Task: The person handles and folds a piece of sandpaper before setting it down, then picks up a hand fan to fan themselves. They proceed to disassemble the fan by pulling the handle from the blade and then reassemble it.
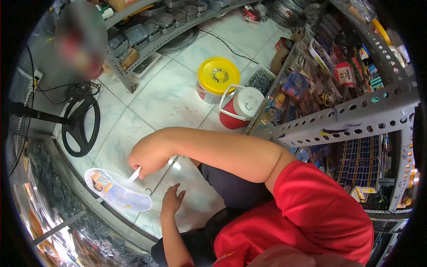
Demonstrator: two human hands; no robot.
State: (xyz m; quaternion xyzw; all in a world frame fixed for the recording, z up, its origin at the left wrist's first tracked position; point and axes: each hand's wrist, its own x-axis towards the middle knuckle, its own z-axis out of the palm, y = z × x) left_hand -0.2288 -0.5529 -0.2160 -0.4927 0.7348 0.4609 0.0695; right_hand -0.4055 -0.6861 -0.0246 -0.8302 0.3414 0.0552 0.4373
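Note:
My right hand is closed around the white handle of a hand fan. The fan is a flat oval, pale blue and white, with a printed picture of a figure on it. It is held out over the floor at the left, beside the glass case. Lower down, my left hand hangs above the tiles near my knee, fingers apart and holding nothing.
A yellow-lidded bucket and a red jug with a white lid stand on the tiled floor. Right of them is a metal shelf of packaged goods. A standing fan's round base is at left, and a glass case at lower left.

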